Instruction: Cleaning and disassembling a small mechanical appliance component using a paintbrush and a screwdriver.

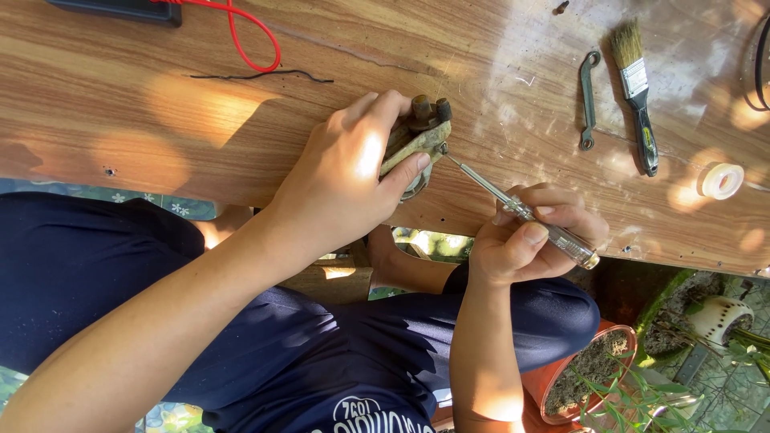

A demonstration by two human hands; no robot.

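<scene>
My left hand [345,172] grips a small, dirty metal part [421,132] with two stubby posts, pressing it against the wooden table [241,136] near its front edge. My right hand [533,232] holds a slim screwdriver [521,212] with a clear handle; its tip touches the metal part at the right side. Both forearms reach in from below, over my dark trousers.
A paintbrush [636,88] and a small wrench [589,100] lie on the table to the right, with a roll of white tape [721,180] beyond. A red wire [241,36] and a thin black wire [265,76] lie at the top left. Potted plants [589,373] stand below the table.
</scene>
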